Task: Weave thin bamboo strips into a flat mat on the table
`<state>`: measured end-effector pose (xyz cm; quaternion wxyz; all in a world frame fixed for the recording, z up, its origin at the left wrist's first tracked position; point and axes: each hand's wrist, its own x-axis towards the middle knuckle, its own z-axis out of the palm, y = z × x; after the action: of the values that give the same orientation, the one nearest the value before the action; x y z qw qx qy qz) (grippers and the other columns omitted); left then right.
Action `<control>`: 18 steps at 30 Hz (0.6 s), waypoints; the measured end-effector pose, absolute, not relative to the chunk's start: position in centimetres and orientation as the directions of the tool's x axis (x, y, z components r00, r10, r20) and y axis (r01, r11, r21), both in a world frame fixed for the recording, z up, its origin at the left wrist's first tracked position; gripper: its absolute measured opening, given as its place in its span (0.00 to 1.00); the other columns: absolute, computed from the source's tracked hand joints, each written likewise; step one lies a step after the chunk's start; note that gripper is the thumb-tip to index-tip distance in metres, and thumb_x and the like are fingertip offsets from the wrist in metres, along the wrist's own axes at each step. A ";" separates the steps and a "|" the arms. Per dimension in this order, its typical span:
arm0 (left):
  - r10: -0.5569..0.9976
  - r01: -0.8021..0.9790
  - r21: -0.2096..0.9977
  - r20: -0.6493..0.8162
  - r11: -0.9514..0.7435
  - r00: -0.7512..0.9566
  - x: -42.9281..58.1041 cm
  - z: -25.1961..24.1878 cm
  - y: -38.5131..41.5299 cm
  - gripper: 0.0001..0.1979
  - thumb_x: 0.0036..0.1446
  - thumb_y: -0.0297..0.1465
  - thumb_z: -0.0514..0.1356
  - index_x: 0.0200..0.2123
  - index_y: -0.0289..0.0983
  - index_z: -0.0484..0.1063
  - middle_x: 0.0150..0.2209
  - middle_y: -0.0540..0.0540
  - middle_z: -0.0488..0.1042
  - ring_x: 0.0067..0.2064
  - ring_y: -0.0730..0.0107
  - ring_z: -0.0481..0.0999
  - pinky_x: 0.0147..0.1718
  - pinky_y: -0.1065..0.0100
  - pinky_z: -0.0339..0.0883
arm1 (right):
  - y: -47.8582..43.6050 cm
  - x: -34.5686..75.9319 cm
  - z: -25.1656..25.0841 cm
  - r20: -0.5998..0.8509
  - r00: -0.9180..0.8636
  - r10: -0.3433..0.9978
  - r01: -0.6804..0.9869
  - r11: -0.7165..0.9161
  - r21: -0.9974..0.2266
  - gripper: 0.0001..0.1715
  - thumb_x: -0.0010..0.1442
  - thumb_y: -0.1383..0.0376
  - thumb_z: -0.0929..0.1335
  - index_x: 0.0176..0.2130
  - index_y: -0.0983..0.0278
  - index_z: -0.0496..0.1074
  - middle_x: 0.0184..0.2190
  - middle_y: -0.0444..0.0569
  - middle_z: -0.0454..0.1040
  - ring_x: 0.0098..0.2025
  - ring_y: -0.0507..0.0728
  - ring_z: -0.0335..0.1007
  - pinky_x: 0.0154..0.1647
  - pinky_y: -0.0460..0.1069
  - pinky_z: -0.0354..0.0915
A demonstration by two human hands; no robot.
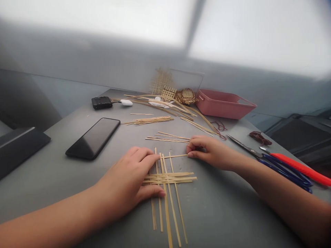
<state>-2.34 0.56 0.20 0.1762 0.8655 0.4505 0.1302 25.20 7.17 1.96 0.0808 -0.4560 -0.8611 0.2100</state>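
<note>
A loose lattice of pale bamboo strips (167, 179) lies on the grey table, with several lengthwise strips crossed by a tight band of crosswise ones. Over its left side rests my left hand (131, 172), thumb and fingers apart, fingertips touching the strips at the top and thumb pressing lower down. The hand hides the lattice's left end. My right hand (200, 150) pinches the right end of a thin bamboo strip (177, 156), which lies across the upper ends of the lengthwise strips. Its left end meets my left fingertips. Several loose strips (168, 138) lie just beyond my right hand.
A smartphone (93, 138), a black device (101, 102) and a bundle of strips (152, 120) lie beyond the left hand. Woven pieces (178, 94) and a pink basket (224, 105) stand at the back. Scissors (271, 163), a red-handled tool (300, 168) and brown cord (260, 137) lie right.
</note>
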 end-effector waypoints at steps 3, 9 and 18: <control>0.825 0.733 0.421 0.069 -0.534 0.561 -2.4 0.2 0.6 0.31 0.56 0.43 0.67 0.59 0.36 0.68 0.56 0.38 0.70 0.56 0.47 0.68 0.55 0.49 0.66 | 7.0 24.5 1.7 -0.038 -0.614 0.788 0.721 0.540 -0.435 0.11 0.64 0.63 0.64 0.30 0.62 0.69 0.32 0.48 0.72 0.39 0.58 0.66 0.42 0.53 0.62; 0.824 0.736 0.412 0.071 -0.537 0.562 -2.3 0.2 0.5 0.31 0.55 0.43 0.68 0.57 0.35 0.69 0.55 0.38 0.71 0.55 0.46 0.68 0.54 0.49 0.66 | 6.2 22.7 1.5 -0.015 -0.626 0.780 0.708 0.560 -0.431 0.09 0.63 0.68 0.65 0.29 0.63 0.69 0.31 0.48 0.73 0.38 0.58 0.66 0.43 0.53 0.61; 0.827 0.737 0.428 0.045 -0.523 0.560 -2.0 0.6 0.8 0.28 0.54 0.43 0.69 0.55 0.37 0.72 0.53 0.39 0.71 0.53 0.48 0.68 0.52 0.51 0.67 | 4.1 21.2 1.3 0.062 -0.684 0.726 0.629 0.631 -0.453 0.25 0.55 0.49 0.74 0.44 0.62 0.73 0.40 0.50 0.72 0.43 0.59 0.67 0.44 0.52 0.64</control>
<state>-1.99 0.82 0.55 0.1834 0.8640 0.4527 0.1221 21.25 4.12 1.29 0.1201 -0.3786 -0.8951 0.2025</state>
